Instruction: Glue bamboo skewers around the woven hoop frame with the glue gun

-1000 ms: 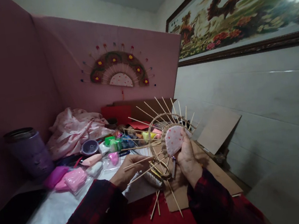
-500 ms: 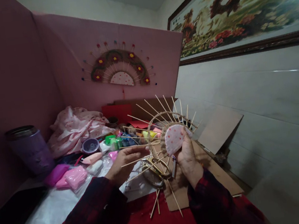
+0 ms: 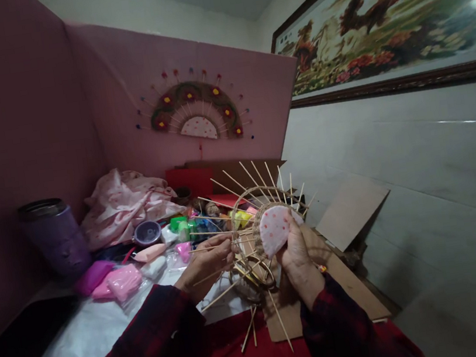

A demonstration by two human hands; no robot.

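Note:
A half-round woven fan frame (image 3: 275, 229) is held up in front of me, its centre covered in white cloth with red dots. Thin wooden sticks fan out from it, and a twisted cord (image 3: 240, 197) arcs across them. My right hand (image 3: 300, 261) grips the cloth centre, thumb on the front face. At the left side of the arc, my left hand (image 3: 208, 262) pinches the cord among the sticks; its fingertips are partly hidden. Below the fan lie gold-handled scissors (image 3: 270, 274), partly covered by sticks.
Cardboard (image 3: 280, 326), loose sticks (image 3: 248, 330) and packets of coloured clay (image 3: 126, 281) lie on the red-covered table. A purple tumbler (image 3: 56, 239) and crumpled pink cloth (image 3: 125, 209) stand behind, left. A finished fan (image 3: 193, 111) hangs on the pink board.
My left fingers, stretched out along the sticks before, have curled in at the cord. The fan has shifted slightly left and down in view, and the camera has turned a little.

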